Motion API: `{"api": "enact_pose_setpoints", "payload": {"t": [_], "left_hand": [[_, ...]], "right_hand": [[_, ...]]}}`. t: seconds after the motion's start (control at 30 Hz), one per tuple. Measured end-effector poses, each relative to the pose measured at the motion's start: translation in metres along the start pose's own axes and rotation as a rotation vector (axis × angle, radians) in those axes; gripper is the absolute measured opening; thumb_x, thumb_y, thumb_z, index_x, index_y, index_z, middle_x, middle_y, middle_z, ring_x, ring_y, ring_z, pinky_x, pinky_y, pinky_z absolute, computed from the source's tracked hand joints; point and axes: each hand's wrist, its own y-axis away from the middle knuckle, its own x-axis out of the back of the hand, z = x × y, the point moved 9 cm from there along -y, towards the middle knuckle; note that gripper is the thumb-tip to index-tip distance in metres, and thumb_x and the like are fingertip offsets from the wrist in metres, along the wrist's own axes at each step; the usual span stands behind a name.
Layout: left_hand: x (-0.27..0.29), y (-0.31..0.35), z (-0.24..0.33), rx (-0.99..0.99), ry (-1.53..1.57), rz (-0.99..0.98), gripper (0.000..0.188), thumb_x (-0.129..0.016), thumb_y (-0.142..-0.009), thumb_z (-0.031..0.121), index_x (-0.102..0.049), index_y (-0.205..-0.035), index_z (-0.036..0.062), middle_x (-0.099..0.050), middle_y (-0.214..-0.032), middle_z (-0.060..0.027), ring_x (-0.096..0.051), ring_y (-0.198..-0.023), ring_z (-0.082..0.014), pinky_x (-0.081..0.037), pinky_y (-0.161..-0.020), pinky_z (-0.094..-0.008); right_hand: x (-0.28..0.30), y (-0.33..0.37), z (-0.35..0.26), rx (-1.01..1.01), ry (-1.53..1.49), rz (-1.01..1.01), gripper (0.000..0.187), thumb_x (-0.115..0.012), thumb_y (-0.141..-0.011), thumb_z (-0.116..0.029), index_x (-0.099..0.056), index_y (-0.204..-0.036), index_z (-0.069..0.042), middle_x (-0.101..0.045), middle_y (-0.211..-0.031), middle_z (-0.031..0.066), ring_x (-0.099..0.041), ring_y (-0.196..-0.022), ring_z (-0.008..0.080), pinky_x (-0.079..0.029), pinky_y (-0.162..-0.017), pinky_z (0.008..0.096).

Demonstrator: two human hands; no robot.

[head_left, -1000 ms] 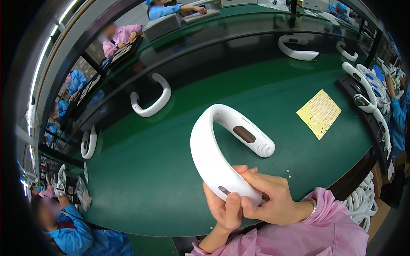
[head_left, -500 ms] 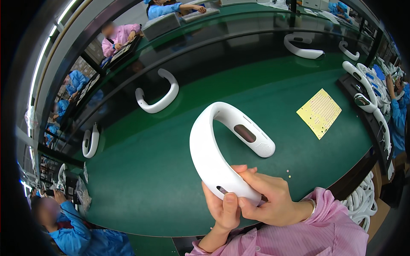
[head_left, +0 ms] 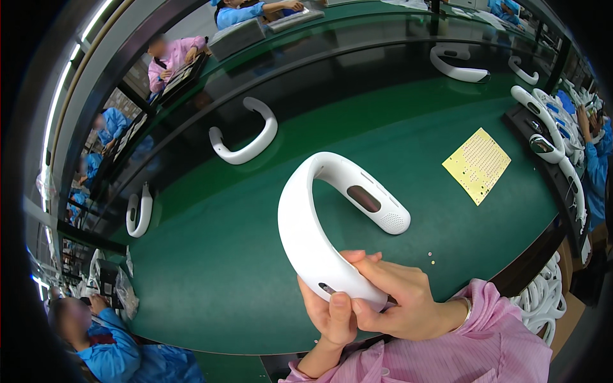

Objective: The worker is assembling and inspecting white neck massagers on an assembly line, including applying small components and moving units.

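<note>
i note the white c-shaped device (head_left: pixel 297 233) over the near side of the green table (head_left: pixel 204 281), its lower end pinched by the left hand (head_left: pixel 331 319) and right hand (head_left: pixel 402 300) together. i judge it light, stiff, slick-shelled; the dark window (head_left: pixel 364 198) may scratch, so i favour the broad plain band for gripping. a yellow card (head_left: pixel 477 166) lies flat to the right; a blue-clad co-worker (head_left: pixel 112 351) is at lower left.

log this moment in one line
left hand: gripping white curved device near its lower end | right hand: gripping same end | yellow sheet: right, on green table | similar device: farther back, left
</note>
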Motion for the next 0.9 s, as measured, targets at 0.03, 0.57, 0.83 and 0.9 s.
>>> {"api": "enact_pose_setpoints", "payload": {"t": [0.03, 0.57, 0.83, 0.9], "left_hand": [[0.000, 0.000, 0.000, -0.004, -0.005, -0.001, 0.054, -0.044, -0.091, 0.032, -0.026, -0.127, -0.0047, -0.049, -0.110, -0.0208, -0.057, -0.091, -0.0333, -0.050, -0.081, -0.0517], [0.004, -0.010, -0.007, 0.164, 0.195, 0.011, 0.053, -0.027, -0.095, 0.041, -0.029, -0.130, 0.0012, -0.048, -0.119, -0.0192, -0.055, -0.101, -0.0343, -0.043, -0.092, -0.0497], [0.006, -0.012, -0.006, 0.174, 0.204, 0.036, 0.059, -0.031, -0.092, 0.050, -0.034, -0.127, 0.0017, -0.051, -0.117, -0.0189, -0.055, -0.103, -0.0326, -0.047, -0.087, -0.0446], [0.009, -0.014, -0.004, 0.124, 0.161, 0.080, 0.061, -0.048, -0.088, 0.049, -0.036, -0.124, 0.0005, -0.055, -0.109, -0.0191, -0.057, -0.100, -0.0323, -0.047, -0.087, -0.0437]], "right_hand": [[0.000, 0.000, -0.001, 0.004, 0.012, 0.013, 0.044, -0.064, -0.075, -0.016, -0.053, -0.112, 0.005, -0.059, -0.076, 0.0139, -0.060, -0.064, 0.0249, -0.050, -0.059, 0.0312], [-0.007, -0.007, 0.011, -0.204, -0.237, -0.176, 0.043, -0.058, -0.083, -0.013, -0.047, -0.122, 0.003, -0.060, -0.097, 0.0146, -0.060, -0.075, 0.0229, -0.049, -0.066, 0.0301], [-0.009, -0.007, 0.008, -0.277, -0.268, -0.273, 0.043, -0.054, -0.087, -0.012, -0.044, -0.126, 0.001, -0.057, -0.104, 0.0147, -0.058, -0.081, 0.0228, -0.047, -0.068, 0.0308], [-0.004, -0.015, -0.005, -0.012, -0.053, -0.261, 0.038, -0.055, -0.086, -0.011, -0.049, -0.121, 0.000, -0.058, -0.103, 0.0129, -0.056, -0.084, 0.0243, -0.047, -0.070, 0.0319]]}}
